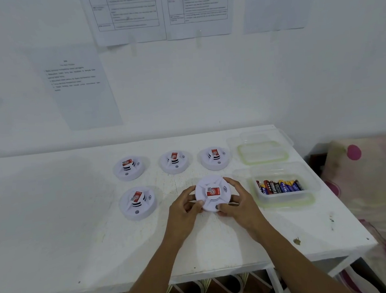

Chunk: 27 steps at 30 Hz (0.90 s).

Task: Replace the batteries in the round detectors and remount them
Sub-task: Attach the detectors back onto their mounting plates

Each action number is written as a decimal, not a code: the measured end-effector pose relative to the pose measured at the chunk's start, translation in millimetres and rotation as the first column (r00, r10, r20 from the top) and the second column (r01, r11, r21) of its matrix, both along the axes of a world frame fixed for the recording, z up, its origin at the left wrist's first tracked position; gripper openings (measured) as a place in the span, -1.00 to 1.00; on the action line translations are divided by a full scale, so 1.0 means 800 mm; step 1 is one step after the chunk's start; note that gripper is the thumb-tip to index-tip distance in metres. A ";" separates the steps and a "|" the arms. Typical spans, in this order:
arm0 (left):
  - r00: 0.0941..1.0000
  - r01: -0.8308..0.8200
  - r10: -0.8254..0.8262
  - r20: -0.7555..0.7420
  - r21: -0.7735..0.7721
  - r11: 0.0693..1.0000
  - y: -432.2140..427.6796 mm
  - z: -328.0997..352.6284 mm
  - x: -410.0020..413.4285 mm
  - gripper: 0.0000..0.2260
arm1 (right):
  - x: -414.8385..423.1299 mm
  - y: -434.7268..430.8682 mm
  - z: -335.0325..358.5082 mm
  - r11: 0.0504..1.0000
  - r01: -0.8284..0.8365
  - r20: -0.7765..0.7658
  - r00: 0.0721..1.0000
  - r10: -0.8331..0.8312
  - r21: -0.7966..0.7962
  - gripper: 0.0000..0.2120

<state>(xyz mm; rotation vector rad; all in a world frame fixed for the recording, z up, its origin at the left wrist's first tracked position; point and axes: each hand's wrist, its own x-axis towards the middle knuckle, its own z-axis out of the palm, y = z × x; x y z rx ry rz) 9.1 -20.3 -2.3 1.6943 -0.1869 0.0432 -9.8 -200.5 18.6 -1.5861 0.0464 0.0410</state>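
A white round detector point(213, 193) with a red label is held between both hands just above the white table point(54, 228), its face tilted toward me. My left hand point(185, 207) grips its left rim, thumb on the front edge. My right hand point(237, 200) grips its right rim, thumb near the small grey button. Several more round detectors lie on the table: one at the front left point(137, 203) and three in a back row point(129, 168) point(174, 162) point(215, 158). A clear plastic box point(285, 199) at the right holds several batteries point(280, 186).
The box's clear lid point(263, 152) with a green seal lies behind it at the table's back right. Printed sheets point(79, 86) hang on the wall behind. A patterned cloth point(365, 178) lies beyond the table's right edge.
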 end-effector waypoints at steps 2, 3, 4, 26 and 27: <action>1.000 -0.001 0.001 0.001 0.011 1.000 0.001 -0.001 0.000 -0.67 | 0.000 0.000 0.000 1.000 -0.004 0.005 1.000 0.004 -0.004 -0.37; 1.000 -0.002 0.002 0.001 0.016 1.000 0.001 -0.002 0.001 -0.67 | 0.000 0.000 0.001 1.000 -0.008 0.006 1.000 0.008 -0.006 -0.37; 1.000 -0.003 0.002 0.001 0.020 1.000 0.001 -0.002 0.001 -0.67 | 0.000 0.000 0.000 1.000 -0.012 0.005 1.000 0.012 -0.007 -0.37; 1.000 -0.002 0.002 -0.002 -0.033 0.999 0.002 0.003 -0.003 -0.67 | 0.003 -0.014 0.002 0.979 -0.091 -0.091 0.990 0.109 0.180 -0.52; 1.000 0.004 -0.005 -0.006 -0.039 0.999 0.002 0.004 -0.003 -0.67 | 0.003 -0.014 0.003 0.979 -0.089 -0.090 0.990 0.107 0.181 -0.52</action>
